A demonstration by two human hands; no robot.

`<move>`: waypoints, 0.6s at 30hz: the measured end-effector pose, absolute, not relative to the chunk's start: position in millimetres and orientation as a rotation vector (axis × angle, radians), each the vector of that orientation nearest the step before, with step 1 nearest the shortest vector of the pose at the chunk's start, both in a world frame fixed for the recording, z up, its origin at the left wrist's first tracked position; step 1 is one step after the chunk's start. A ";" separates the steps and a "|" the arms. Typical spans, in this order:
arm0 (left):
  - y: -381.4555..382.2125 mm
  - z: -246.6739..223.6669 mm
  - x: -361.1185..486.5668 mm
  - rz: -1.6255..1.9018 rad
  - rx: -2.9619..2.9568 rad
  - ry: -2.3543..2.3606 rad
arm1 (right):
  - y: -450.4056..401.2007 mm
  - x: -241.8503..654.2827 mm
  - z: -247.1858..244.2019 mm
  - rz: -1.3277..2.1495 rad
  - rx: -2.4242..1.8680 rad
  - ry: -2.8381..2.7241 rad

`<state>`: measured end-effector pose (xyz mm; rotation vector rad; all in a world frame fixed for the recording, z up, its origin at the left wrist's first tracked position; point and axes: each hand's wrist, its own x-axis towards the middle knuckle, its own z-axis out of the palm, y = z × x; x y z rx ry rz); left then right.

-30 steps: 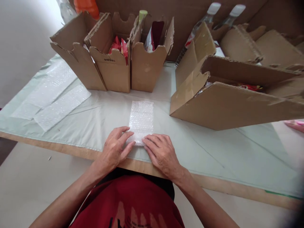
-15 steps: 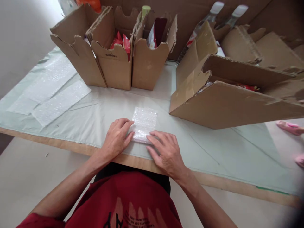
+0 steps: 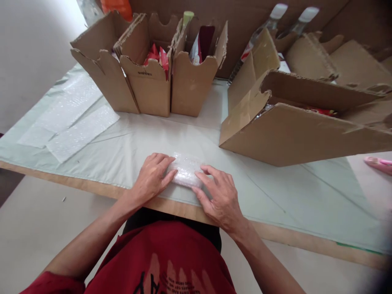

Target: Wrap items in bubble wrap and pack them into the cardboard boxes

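Observation:
A short folded piece of bubble wrap [image 3: 185, 170] lies on the cloth-covered table near its front edge, in the middle of the head view. At its left end, my left hand [image 3: 155, 174] grips it between thumb and fingers. My right hand [image 3: 218, 195] holds the right end, thumb on the near side and fingers on top. Whether anything is wrapped inside cannot be seen.
Flat bubble wrap sheets [image 3: 82, 130] lie on the left. Cardboard holders [image 3: 147, 92] with red packets stand at the back. A large cardboard box [image 3: 300, 136] is at the right, with clear bottles [image 3: 272, 20] behind. A pink shoe [image 3: 379, 164] shows beyond the table.
The bubble wrap has become shorter, its far flat part folded or rolled up toward the near bundle. Both hands have shifted slightly to the right with it.

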<state>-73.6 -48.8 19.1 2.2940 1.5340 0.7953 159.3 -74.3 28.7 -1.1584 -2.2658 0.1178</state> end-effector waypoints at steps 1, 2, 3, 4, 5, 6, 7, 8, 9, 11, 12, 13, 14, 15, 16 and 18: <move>-46.3 18.9 -71.4 0.827 2.269 1.582 | -72.5 157.9 27.2 0.091 -1.135 -2.325; -46.2 19.3 -70.0 0.874 2.225 1.618 | -69.7 156.6 25.6 0.089 -1.121 -2.383; -48.8 20.2 -69.5 0.935 2.154 1.641 | -66.1 155.5 24.1 0.111 -1.121 -2.421; -54.0 21.7 -69.6 1.002 2.049 1.654 | -62.1 154.8 22.9 0.158 -1.136 -2.420; -61.1 23.4 -69.9 1.064 1.901 1.654 | -58.3 154.3 22.3 0.229 -1.171 -2.373; -69.4 25.4 -69.8 1.110 1.716 1.636 | -55.2 154.0 22.3 0.315 -1.219 -2.283; -78.0 27.3 -68.7 1.134 1.510 1.592 | -53.4 153.4 23.0 0.415 -1.276 -2.165; -86.0 29.2 -66.3 1.139 1.308 1.528 | -53.2 152.5 24.2 0.525 -1.328 -2.039; -92.6 31.0 -62.4 1.133 1.134 1.445 | -54.9 150.9 25.6 0.643 -1.362 -1.920; -99.9 34.0 -50.7 1.113 0.925 1.261 | -63.2 146.7 27.8 0.897 -1.358 -1.739; -100.6 35.3 -44.1 1.109 0.884 1.183 | -68.9 144.7 28.2 1.014 -1.328 -1.681; -99.9 36.4 -38.0 1.110 0.869 1.127 | -74.9 143.6 28.2 1.096 -1.294 -1.646; -98.4 37.3 -33.1 1.112 0.870 1.094 | -80.4 143.8 28.0 1.131 -1.268 -1.638; -96.8 38.2 -29.7 1.112 0.888 1.082 | -84.9 145.7 28.1 1.120 -1.257 -1.648; -95.6 39.1 -28.1 1.106 0.928 1.094 | -88.0 149.4 28.9 1.082 -1.258 -1.668; -95.4 40.8 -29.1 1.079 1.093 1.164 | -90.2 161.0 34.4 1.040 -1.271 -1.709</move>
